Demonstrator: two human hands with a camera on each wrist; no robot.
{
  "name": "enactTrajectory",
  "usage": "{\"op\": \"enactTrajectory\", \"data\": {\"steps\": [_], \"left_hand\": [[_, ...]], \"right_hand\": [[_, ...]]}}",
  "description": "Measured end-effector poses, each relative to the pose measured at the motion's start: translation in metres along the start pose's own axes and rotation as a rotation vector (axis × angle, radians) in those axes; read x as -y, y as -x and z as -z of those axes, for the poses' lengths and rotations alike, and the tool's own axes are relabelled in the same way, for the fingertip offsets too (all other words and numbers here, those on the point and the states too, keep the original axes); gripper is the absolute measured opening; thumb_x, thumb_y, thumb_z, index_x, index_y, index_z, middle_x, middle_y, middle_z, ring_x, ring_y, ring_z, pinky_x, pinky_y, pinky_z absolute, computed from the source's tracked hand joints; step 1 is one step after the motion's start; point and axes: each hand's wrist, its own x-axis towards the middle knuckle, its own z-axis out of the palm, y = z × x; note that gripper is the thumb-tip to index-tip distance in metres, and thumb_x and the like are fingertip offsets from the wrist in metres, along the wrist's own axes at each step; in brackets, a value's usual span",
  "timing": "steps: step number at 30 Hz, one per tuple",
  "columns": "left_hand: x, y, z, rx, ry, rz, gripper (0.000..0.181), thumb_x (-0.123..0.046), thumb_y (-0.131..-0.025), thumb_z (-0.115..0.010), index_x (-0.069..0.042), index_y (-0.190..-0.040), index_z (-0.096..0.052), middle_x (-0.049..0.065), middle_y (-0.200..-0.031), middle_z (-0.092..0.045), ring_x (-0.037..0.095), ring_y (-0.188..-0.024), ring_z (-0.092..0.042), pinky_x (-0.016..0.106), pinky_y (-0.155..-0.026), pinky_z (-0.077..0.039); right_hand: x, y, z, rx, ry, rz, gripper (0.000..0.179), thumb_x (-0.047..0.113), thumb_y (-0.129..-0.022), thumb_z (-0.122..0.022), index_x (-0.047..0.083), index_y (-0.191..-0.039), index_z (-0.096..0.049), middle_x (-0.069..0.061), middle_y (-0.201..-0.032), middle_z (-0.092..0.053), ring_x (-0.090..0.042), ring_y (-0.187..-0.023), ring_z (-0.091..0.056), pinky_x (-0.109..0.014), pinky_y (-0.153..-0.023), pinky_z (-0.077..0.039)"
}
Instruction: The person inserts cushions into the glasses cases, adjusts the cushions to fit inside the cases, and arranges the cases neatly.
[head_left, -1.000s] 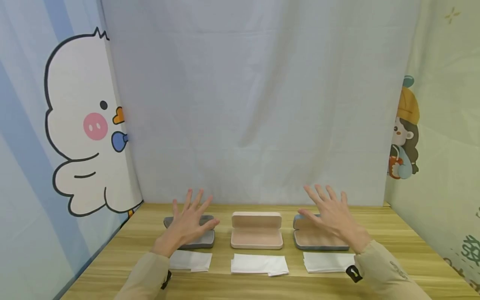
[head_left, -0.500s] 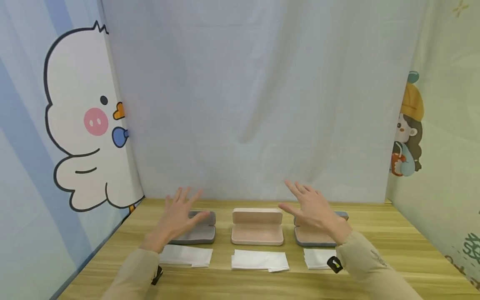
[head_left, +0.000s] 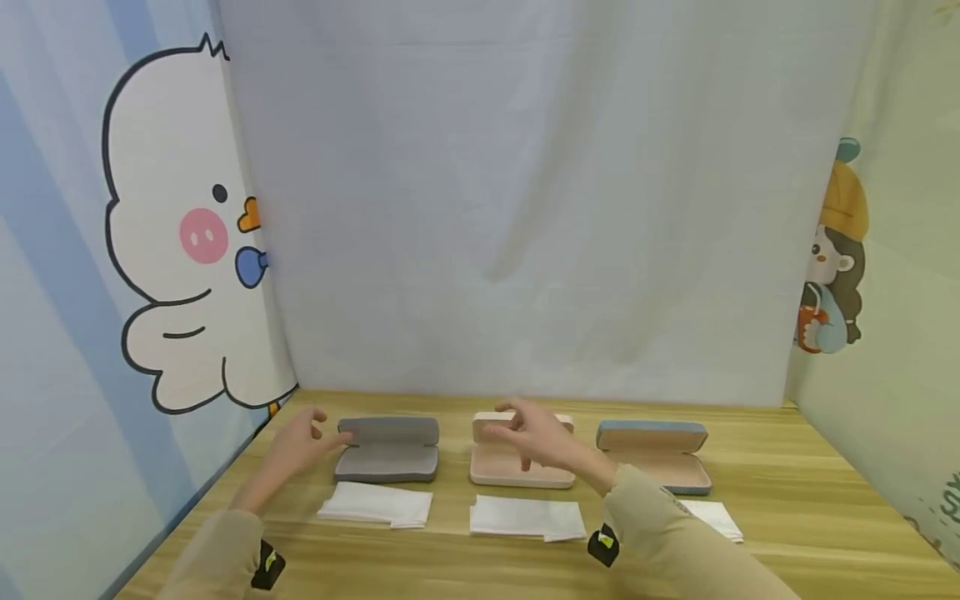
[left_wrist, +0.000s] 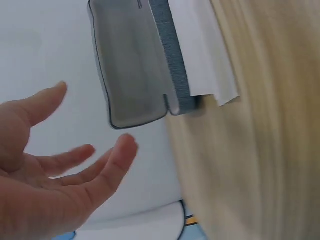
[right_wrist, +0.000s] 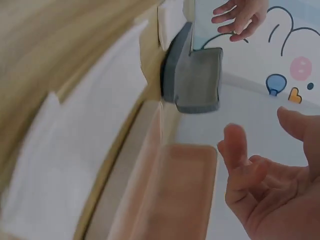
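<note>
My left hand hovers at the left end of a grey glasses case, fingers loosely bent and holding nothing. In the left wrist view its fingertips are apart from the case's raised lid. My right hand is over a white glasses case with a pink lining, hiding part of it. Its thumb and bent fingers stand apart, with nothing between them. At the right stands a blue glasses case with a tan lining, partly behind the right forearm. All three cases have their lids raised.
Folded white cloths lie in front of the cases: a left cloth, a middle cloth and a right cloth partly under the right sleeve. A pale curtain hangs behind the wooden table.
Both hands have shifted left; the right one went from the blue case to above the white one. Their spread fingers are now more bent. Cases and cloths stay in place as the head view shifts.
</note>
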Motion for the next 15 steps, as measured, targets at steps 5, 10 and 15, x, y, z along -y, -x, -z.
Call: {"op": "enactTrajectory", "data": {"steps": [5, 10, 15], "left_hand": [[0.021, 0.008, -0.001, 0.109, 0.173, 0.192, 0.055, -0.025, -0.09, -0.067, 0.017, -0.118, -0.044, 0.022, -0.092, -0.059, 0.018, -0.065, -0.064, 0.032, -0.064, -0.058], [0.037, 0.015, -0.014, 0.15, 0.27, 0.302, 0.028, -0.015, -0.086, -0.07, 0.01, -0.091, -0.058, 0.006, -0.072, -0.053, 0.01, -0.054, -0.056, 0.024, -0.054, -0.055], [0.037, 0.017, -0.024, 0.155, 0.26, 0.305, 0.026, -0.009, -0.081, -0.072, -0.007, -0.063, -0.053, 0.0, -0.063, -0.05, 0.009, -0.051, -0.051, 0.021, -0.05, -0.051]], "right_hand": [[0.007, -0.007, -0.035, 0.071, -0.246, -0.116, 0.047, 0.03, -0.096, -0.059, -0.001, -0.129, -0.05, -0.025, -0.097, -0.07, -0.017, -0.037, -0.055, -0.022, -0.034, -0.035], [0.014, -0.009, -0.071, 0.1, -0.372, -0.216, 0.028, 0.019, -0.094, -0.061, -0.004, -0.109, -0.057, -0.024, -0.083, -0.072, -0.009, -0.035, -0.052, -0.018, -0.033, -0.034], [0.021, -0.01, -0.102, 0.108, -0.385, -0.297, 0.023, 0.014, -0.089, -0.067, -0.009, -0.093, -0.063, -0.028, -0.076, -0.07, -0.007, -0.031, -0.049, -0.016, -0.031, -0.034]]}}
